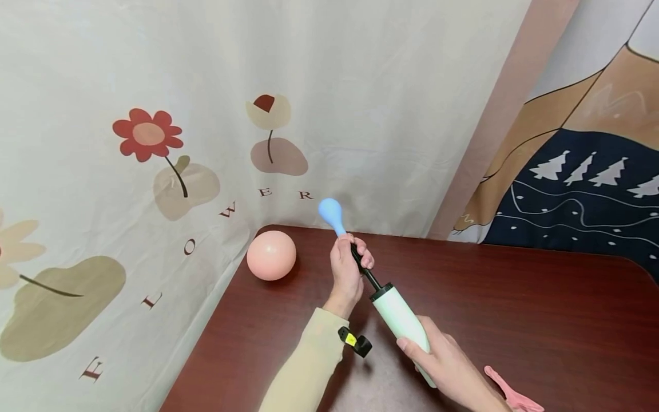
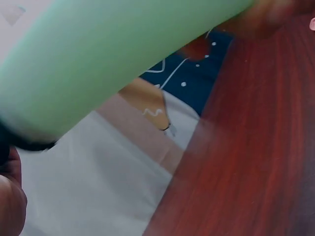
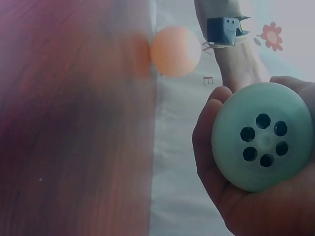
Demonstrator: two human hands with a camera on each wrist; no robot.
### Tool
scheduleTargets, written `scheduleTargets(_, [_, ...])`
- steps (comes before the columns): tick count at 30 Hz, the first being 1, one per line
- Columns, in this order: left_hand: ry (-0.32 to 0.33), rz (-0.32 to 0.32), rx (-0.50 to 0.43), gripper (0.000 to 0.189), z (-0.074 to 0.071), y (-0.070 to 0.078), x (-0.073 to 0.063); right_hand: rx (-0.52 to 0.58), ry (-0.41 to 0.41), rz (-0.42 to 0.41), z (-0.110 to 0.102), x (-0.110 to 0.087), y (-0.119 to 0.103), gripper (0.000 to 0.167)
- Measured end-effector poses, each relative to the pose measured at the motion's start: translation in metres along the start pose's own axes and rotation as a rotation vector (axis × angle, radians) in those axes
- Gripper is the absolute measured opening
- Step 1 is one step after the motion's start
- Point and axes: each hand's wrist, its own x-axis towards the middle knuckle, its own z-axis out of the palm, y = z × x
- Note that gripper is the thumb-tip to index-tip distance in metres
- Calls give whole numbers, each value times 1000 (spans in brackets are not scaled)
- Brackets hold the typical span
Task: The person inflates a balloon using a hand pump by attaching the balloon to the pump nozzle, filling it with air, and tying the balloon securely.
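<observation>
So there's a mint green pump [image 1: 399,317] held above the counter [image 1: 546,309], tilted so its black shaft points to about 11 o'clock in the head view and its butt end to 5. Left hand [image 1: 347,266] is up at 11 o'clock from the pump's body, grip wrapped around the black part by the neck of a blue balloon [image 1: 330,213]. That balloon is small, just puffed up at the tip, sticking out past the fingers toward 11. Right hand [image 1: 443,355] sits at 5 o'clock, grip curled around the green body with the thumb along it; the right wrist view shows the pump's round end with six holes.

A blown-up pink balloon [image 1: 272,255] is on the counter at 9 o'clock from the left hand, near the corner by the flower-print backdrop [image 1: 360,114]. A limp pink one [image 1: 512,392] lies around 4 o'clock from the right hand, just beside that wrist. There's a black-and-yellow gadget [image 1: 355,342] on the cream sleeve [image 1: 304,366], 6 o'clock from the left hand. Dark blue tree-print cloth [image 1: 571,200] hangs around 2 o'clock.
</observation>
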Motion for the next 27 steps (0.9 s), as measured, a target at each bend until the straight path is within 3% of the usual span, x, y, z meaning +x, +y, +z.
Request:
scheduleTargets(6, [43, 26, -22, 24, -8, 9, 9, -47, -70, 34, -9, -13, 7, 51])
scheduleTargets(11, [79, 30, -35, 22, -16, 13, 14, -104, -120, 10, -19, -22, 19, 52])
scheduleTargets(18, [153, 57, -84, 23, -25, 13, 22, -142, -147, 91, -24, -25, 32, 56])
scheduleTargets(23, [122, 13, -81, 24, -15, 2, 14, -138, -113, 98, -14, -14, 27, 59])
scheduleTargets(27, [87, -16, -96, 24, -4, -9, 4, -118, -41, 64, -7, -6, 21, 53])
